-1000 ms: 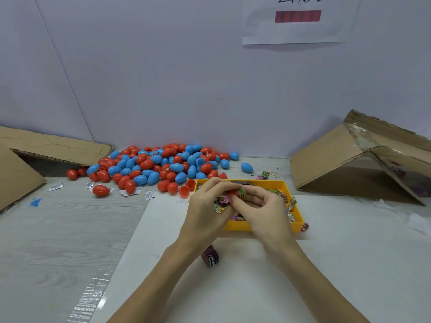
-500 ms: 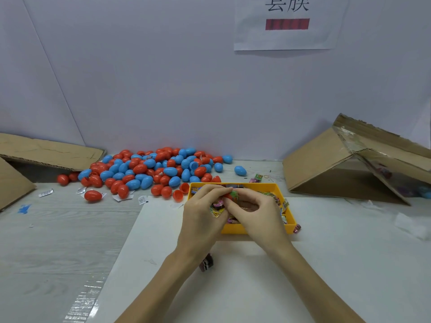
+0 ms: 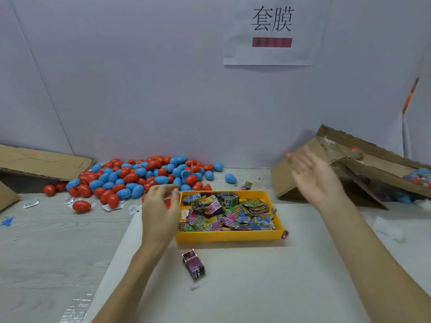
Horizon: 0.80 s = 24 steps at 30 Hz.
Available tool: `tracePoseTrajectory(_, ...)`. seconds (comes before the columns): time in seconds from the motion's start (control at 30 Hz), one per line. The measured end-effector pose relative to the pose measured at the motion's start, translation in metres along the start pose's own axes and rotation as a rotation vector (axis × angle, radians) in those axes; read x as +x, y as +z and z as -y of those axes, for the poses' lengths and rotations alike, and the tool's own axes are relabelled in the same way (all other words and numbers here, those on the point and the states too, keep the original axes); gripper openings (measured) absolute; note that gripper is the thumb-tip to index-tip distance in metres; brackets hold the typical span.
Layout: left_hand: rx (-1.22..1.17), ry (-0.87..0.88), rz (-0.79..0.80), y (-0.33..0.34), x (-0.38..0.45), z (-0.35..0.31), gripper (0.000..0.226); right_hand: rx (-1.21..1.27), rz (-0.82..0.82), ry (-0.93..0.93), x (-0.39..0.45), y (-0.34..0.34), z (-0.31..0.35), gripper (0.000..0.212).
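Right hand point(image 3: 312, 176) is raised toward the box point(image 3: 284, 185), grip apart and empty; likely tossing. A blurred egg point(image 3: 356, 153) sits at the box's top. Left hand point(image 3: 158, 206) is beside the tray point(image 3: 228, 236) on the counter point(image 3: 46, 241), fingers curled, probably for the next egg. Can't tell its grip: the red piece point(image 3: 168, 203) behind it is mostly hidden. Box contents are cut off.

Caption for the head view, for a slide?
Left hand hovers beside the yellow tray of printed wrappers; open right hand is raised toward the cardboard box, egg pile behind.
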<state>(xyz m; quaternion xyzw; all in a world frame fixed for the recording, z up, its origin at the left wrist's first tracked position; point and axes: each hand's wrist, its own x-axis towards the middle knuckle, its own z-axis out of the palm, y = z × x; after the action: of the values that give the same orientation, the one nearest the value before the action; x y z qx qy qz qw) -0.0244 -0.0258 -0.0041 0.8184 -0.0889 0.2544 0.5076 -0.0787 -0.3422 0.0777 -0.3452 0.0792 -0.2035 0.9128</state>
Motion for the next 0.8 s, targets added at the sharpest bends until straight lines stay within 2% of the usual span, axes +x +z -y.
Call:
tracePoseTrajectory(0.07,0.167,-0.019,0.014,-0.005,0.007,0.017,0.023,-0.197,0.054,0.037,-0.012,-0.003,-0.029,0.032)
tracePoseTrajectory(0.17,0.485,-0.027,0.143,-0.014,0.010,0.037,0.035,-0.390,0.114,0.035,-0.034,0.000,-0.075,0.022)
tracePoseTrajectory(0.27,0.642,-0.049,0.275,-0.020,0.012,0.047,0.042,-0.828,0.126,-0.106,-0.046,0.007,-0.109,0.019)
tracePoseTrajectory(0.37,0.615,0.048,0.281,-0.019,0.016,0.050,0.036,-1.188,0.147,-0.272,-0.052,0.007,-0.125,0.017)
tracePoseTrajectory(0.47,0.568,0.097,0.205,-0.020,0.019,0.049,0.022,-1.391,0.167,-0.411,-0.057,0.004,-0.129,0.017)
tracePoseTrajectory(0.57,0.616,0.141,0.145,-0.022,0.019,0.049,0.013,-1.411,0.179,-0.454,-0.059,0.004,-0.132,0.017)
tracePoseTrajectory(0.67,0.563,0.203,0.070,-0.021,0.018,0.043,0.017,-1.414,0.200,-0.475,-0.060,0.004,-0.133,0.017)
tracePoseTrajectory(0.73,0.427,0.207,0.036,-0.018,0.018,0.031,0.023,-1.411,0.212,-0.486,-0.061,0.004,-0.134,0.016)
tracePoseTrajectory(0.8,0.184,0.168,0.029,-0.013,0.014,0.015,0.026,-1.410,0.227,-0.523,-0.062,0.004,-0.135,0.017)
